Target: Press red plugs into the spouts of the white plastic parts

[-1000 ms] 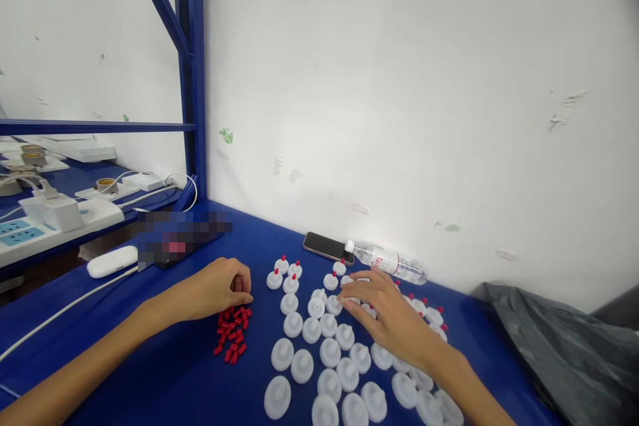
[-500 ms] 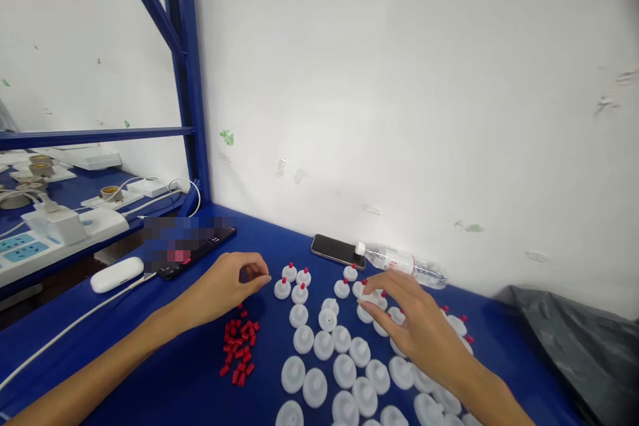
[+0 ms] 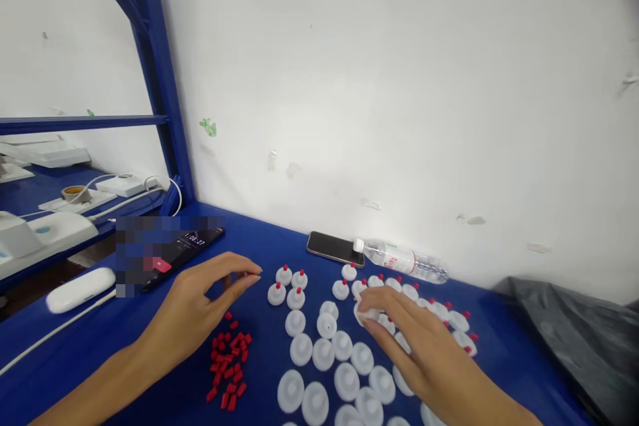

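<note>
My left hand (image 3: 202, 303) hovers above the blue table with thumb and forefinger pinched together. Whatever may be between those fingertips is too small to make out. Under it lies a pile of small red caps (image 3: 229, 363). My right hand (image 3: 417, 339) has its thumb and fingers closed on a white round nozzle lid (image 3: 369, 314), partly hidden by the fingers. Around it stand white lids tipped with red caps (image 3: 341, 289), and four more such lids, counted as several, sit between my hands. Bare white lids (image 3: 346, 381) spread toward the front edge, some covered by my right forearm.
Along the wall lie a phone (image 3: 334, 247) and a clear plastic bottle (image 3: 402, 259). A second phone (image 3: 184, 246), a white case (image 3: 80, 289) and a cable are at left, near a blue metal frame (image 3: 160, 66). A dark plastic bag (image 3: 574, 339) lies at right.
The view has shifted slightly. My left hand has moved a little left, its fingers still pinched. My right hand has come down slightly, closing on a white lid.
</note>
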Motion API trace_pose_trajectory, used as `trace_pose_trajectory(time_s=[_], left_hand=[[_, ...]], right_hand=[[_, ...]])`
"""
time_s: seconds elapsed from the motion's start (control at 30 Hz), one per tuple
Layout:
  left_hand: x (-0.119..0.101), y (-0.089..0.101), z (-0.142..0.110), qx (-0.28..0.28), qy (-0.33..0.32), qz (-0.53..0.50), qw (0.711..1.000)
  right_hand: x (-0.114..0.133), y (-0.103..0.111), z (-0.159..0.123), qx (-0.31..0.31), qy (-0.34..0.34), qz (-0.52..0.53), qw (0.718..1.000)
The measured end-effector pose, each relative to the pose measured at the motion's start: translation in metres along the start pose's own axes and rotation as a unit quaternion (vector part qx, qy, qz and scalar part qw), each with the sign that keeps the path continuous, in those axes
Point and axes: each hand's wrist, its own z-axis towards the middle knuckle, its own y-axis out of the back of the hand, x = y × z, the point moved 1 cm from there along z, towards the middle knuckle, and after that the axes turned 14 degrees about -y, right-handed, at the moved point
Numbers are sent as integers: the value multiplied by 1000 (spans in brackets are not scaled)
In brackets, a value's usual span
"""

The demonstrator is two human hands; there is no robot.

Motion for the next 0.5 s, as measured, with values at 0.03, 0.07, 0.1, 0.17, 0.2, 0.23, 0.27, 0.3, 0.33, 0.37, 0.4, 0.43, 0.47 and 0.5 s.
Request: trace_pose_trajectory(time_s=[0.03, 0.07, 0.1, 0.17, 0.2, 0.23, 0.27, 0.3, 0.33, 0.37, 0.4, 0.43, 0.47, 0.5], left_hand=[[-6, 0, 0, -7, 5, -10, 1000], [-13, -1, 0, -14, 13, -26, 999], [-19, -2, 1, -19, 19, -45, 999], [-32, -8, 3, -18, 24, -82, 996], [-38, -12, 5, -10, 23, -95, 995], [-44, -17, 8, 1, 20, -107, 994], [-49, -23, 11, 13, 15, -117, 993], [-54, -30, 14, 25, 11, -131, 991], [-59, -38, 18, 36, 7, -149, 988], [-64, -46, 22, 47, 1, -170, 984], [-68, -53, 26, 58, -3, -193, 979], [-71, -61, 29, 68, -8, -217, 974], [-74, -68, 32, 76, -11, -240, 968], [-75, -73, 35, 81, -12, -261, 962]], right_hand=[[4, 0, -3, 4, -13, 3, 1000], [7, -1, -5, 2, -23, 6, 1000], [10, -3, -8, -1, -33, 9, 999], [15, -6, -11, -11, -43, 18, 999], [17, -8, -12, -12, -48, 25, 998], [18, -9, -12, -10, -53, 31, 998], [19, -10, -12, -8, -60, 37, 997], [21, -10, -12, -9, -65, 42, 997], [22, -10, -13, -12, -70, 45, 996], [23, -10, -13, -16, -74, 47, 996], [23, -10, -13, -21, -75, 48, 996], [24, -9, -14, -29, -76, 49, 996], [24, -9, -14, -37, -76, 50, 995], [23, -9, -15, -45, -75, 52, 995]])
